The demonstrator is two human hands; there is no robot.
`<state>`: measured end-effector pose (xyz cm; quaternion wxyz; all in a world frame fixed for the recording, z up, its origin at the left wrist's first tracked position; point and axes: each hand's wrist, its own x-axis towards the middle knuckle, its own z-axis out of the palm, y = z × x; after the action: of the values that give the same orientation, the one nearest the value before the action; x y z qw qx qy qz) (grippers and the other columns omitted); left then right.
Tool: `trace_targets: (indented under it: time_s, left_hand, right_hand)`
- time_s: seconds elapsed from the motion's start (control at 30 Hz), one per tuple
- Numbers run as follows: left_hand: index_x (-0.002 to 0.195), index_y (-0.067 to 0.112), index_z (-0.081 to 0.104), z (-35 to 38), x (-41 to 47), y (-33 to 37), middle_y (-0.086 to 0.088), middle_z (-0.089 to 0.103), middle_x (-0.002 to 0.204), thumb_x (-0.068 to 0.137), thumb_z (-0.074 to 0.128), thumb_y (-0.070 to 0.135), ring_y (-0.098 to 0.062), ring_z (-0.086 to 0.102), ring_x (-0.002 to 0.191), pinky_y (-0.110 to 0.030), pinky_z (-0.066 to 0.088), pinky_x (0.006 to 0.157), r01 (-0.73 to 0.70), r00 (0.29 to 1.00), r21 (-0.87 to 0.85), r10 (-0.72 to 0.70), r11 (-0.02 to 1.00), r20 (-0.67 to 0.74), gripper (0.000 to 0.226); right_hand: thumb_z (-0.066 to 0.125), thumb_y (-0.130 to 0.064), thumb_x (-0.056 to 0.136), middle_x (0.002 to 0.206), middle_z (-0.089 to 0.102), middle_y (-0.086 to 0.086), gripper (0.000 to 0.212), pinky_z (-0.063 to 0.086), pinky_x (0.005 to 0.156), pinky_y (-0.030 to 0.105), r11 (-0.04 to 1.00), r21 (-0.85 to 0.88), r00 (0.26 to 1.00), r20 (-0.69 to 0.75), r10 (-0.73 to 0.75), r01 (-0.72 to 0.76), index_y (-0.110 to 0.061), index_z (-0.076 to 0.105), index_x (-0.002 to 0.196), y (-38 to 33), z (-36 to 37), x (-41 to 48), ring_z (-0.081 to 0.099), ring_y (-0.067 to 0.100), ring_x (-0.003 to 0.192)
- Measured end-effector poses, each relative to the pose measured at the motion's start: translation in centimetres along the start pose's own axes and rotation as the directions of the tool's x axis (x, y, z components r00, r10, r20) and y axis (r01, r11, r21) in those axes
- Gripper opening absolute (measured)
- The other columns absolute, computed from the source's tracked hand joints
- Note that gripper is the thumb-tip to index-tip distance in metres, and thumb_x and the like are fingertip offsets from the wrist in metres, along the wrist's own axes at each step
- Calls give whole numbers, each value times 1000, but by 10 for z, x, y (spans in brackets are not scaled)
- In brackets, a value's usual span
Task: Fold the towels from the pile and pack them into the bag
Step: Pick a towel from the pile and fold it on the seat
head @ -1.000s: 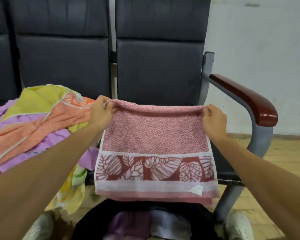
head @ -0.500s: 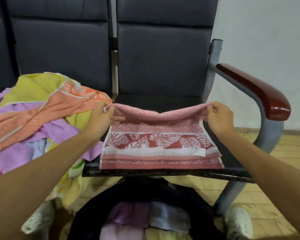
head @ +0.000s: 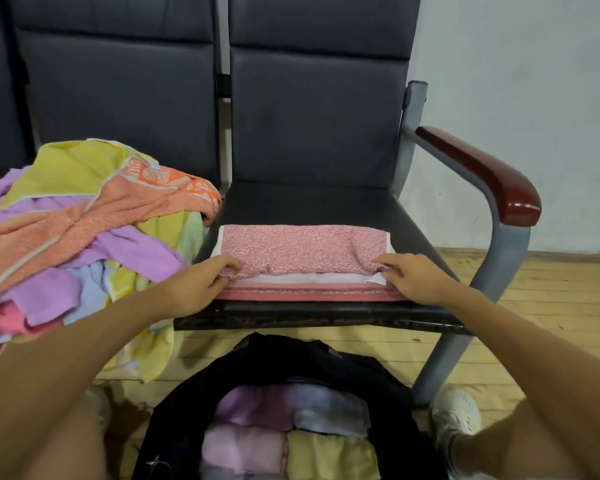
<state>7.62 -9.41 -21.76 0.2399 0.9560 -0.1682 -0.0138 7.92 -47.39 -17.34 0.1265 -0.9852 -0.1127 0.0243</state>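
Two corners of the towel (head: 305, 249) were held up above the seat (head: 326, 202) half a second ago. They have since been brought down toward the person, so the upper layer is now laid over the lower one. The leaf-patterned band that was shown then is covered. A second ago the towel was hung in front of the seat; now it is laid flat near the seat's front edge.

The pile (head: 84, 220) on the next seat is cut off at the left border. The bag (head: 174, 427) on the floor below is cut off at the bottom, and the folded towels packed in it are blurred. Both thumbs are partly hidden by cloth.

The near left corner of the upper layer is pinched by the left hand (head: 194, 285), whose fingers are curled over the fold. The near right corner is gripped by the right hand (head: 413, 280), its fingers bent over the cloth just beside a white label (head: 374, 279). Neither hand is spread flat; both are closed on the towel.
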Motion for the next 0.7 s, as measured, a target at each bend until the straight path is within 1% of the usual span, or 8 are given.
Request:
trace_targets:
  time_s: [0.13, 0.2, 0.3, 0.4, 0.5, 0.6, 0.67, 0.7]
  left_hand:
    - [127, 8, 60, 1, 14, -1, 0, 60, 125, 97, 46, -1, -17, 54, 118, -16, 33, 96, -26, 989, -24, 23, 999, -148, 34]
    - [122, 4, 63, 1, 20, 4, -7, 64, 119, 98, 45, -2, -24, 57, 110, -17, 35, 89, -2, 965, -43, -9, 999, -264, 31]
    - [118, 0, 63, -4, 24, 15, -17, 66, 108, 99, 45, 0, -29, 58, 96, -21, 32, 77, 24, 914, -68, -50, 997, -402, 27]
    - [119, -1, 62, -9, 23, 30, -9, 62, 105, 100, 44, 1, -23, 55, 98, -21, 33, 80, -32, 866, -82, -13, 996, -500, 26]
    - [115, 0, 62, -13, 15, 39, -6, 60, 101, 100, 43, 2, -21, 53, 94, -26, 36, 79, -69, 841, -119, -6, 990, -542, 24]
    - [112, 1, 62, -18, 6, 37, -6, 61, 100, 99, 44, 3, -23, 54, 94, -36, 41, 85, -69, 836, -140, -19, 988, -549, 22]
    - [112, 3, 62, -20, -1, 35, -7, 62, 100, 99, 44, 4, -23, 54, 93, -34, 39, 82, -23, 860, -141, -53, 990, -508, 22]
    - [112, 4, 63, -19, -4, 34, -7, 63, 99, 99, 45, 4, -23, 54, 92, -32, 38, 80, 9, 884, -134, -71, 991, -463, 22]
  right_hand:
    - [49, -16, 99, 123, 67, 7, 30, 41, 89, 27, 1000, 0, 993, -115, -1, 1, -14, 65, 125, 2, 4, 14, 61, 27, 107]
    - [48, -15, 100, 120, 68, 8, 28, 39, 83, 24, 999, 26, 985, -170, 24, -19, -12, 69, 119, 2, 7, 20, 61, 27, 103]
    - [46, -10, 99, 118, 69, 12, 29, 46, 87, 30, 993, 81, 951, -289, 107, -87, -10, 69, 117, 4, 7, 25, 63, 29, 96]
    - [44, -10, 98, 109, 70, 17, 31, 51, 82, 36, 983, 122, 895, -408, 178, -140, -7, 68, 118, 8, 1, 19, 62, 28, 81]
    - [46, -11, 98, 101, 70, 18, 27, 47, 68, 29, 982, 151, 860, -481, 170, -110, -4, 68, 111, 14, -8, 6, 53, 17, 71]
    - [48, -13, 99, 103, 71, 15, 26, 40, 58, 19, 987, 148, 884, -452, 121, -60, -7, 68, 115, 21, -12, -9, 52, 14, 70]
    - [49, -16, 98, 106, 71, 12, 28, 38, 58, 18, 995, 99, 926, -372, 69, -35, -11, 68, 118, 27, -12, -17, 52, 12, 71]
    - [50, -17, 98, 109, 71, 10, 29, 39, 62, 20, 997, 67, 947, -316, 48, -28, -13, 68, 120, 29, -10, -21, 52, 12, 74]
